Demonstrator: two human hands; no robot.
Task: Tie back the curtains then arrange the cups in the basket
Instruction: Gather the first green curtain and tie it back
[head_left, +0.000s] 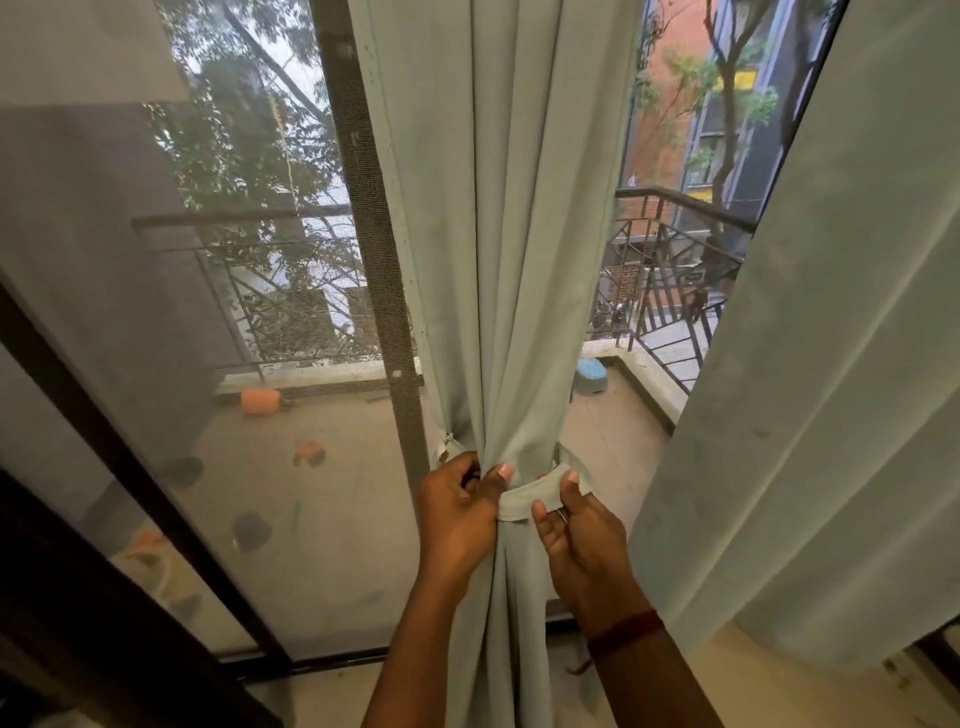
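Note:
A pale green curtain (498, 260) hangs in the middle of the view, gathered into a narrow bunch at waist height. A tie-back strip (524, 498) of the same cloth wraps across the front of the bunch. My left hand (457, 509) grips the gathered folds and the left end of the strip, thumb on top. My right hand (576, 535) pinches the strip's right end between thumb and fingers. A second curtain panel (831, 364) hangs loose on the right. No cups or basket are in view.
Behind the curtain is a dark-framed mesh screen door (379, 260) onto a balcony with a metal railing (670, 280). A blue stool (592, 375) and an orange object (260, 401) sit on the balcony floor. Light floor tiles lie below.

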